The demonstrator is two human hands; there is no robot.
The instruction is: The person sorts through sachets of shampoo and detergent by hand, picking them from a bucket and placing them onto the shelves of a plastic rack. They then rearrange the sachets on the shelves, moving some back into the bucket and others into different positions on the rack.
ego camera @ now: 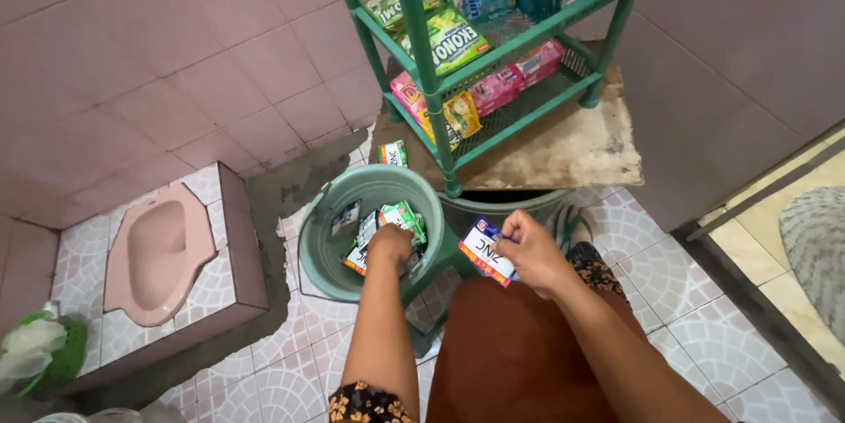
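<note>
Right fingers pinch white sachet; left fingers grip sachets in bucket.

Bathroom interior seen from above. Pale pink square wall tiles cover the left and rear walls; a plain mauve wall stands at right. The floor is laid with white tiles bearing a pink arched pattern. A pink squat toilet sits in a raised tiled platform at left, edged by grey cement. A green metal shelf rack stands on a worn board. At far right, a threshold leads to a yellowish floor with a grey mat.
</note>
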